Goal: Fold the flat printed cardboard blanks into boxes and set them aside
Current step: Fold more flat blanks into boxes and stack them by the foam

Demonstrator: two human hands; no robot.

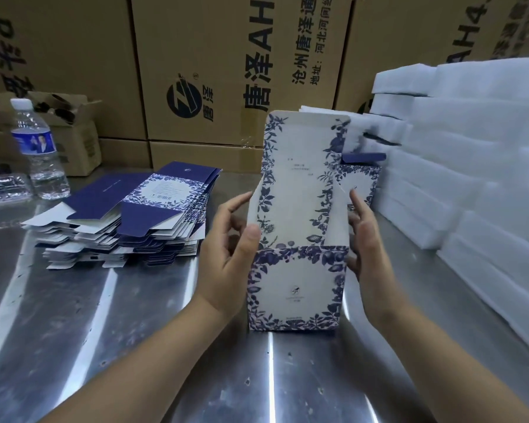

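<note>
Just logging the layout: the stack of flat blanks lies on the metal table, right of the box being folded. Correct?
No. The head view shows the stack on the metal table left of the box, not right of it.

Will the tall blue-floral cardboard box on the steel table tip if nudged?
The blue-floral cardboard box probably tips easily: tall, narrow base, lid flap raised. Likely light, being thin card. It may slide on the shiny steel table.
</note>
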